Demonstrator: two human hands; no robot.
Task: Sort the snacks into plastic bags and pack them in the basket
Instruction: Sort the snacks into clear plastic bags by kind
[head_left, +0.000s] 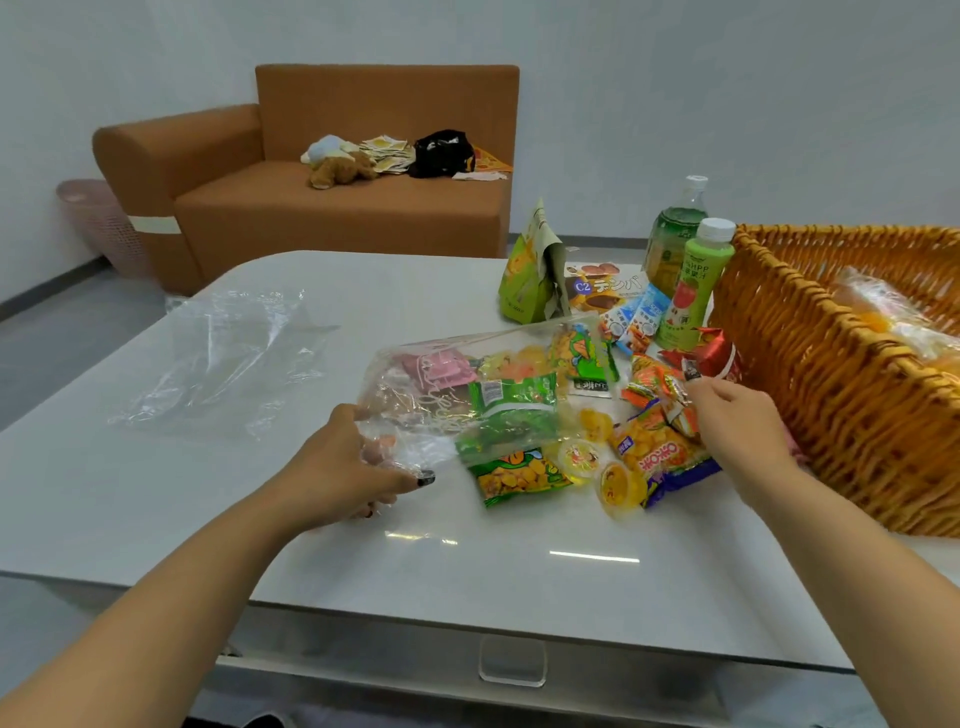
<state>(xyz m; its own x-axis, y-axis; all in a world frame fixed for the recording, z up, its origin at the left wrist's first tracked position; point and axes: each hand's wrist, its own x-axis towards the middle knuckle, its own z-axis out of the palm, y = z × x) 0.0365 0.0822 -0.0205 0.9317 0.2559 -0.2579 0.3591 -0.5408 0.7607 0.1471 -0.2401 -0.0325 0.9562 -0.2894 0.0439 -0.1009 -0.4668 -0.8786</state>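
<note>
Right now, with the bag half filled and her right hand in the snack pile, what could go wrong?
1. The left hand grips only one end of the clear bag; lifting it could spill the packets inside.
2. The jelly cups lie loose by the bag's mouth and might be knocked toward the table's edge.
3. The right hand reaches close to the green bottle, which could tip.

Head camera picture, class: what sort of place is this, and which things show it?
Probably a plain living room or lounge: an orange sofa strewn with a plush toy stands against a bare wall, a pink laundry basket beside it, behind a white table.
</note>
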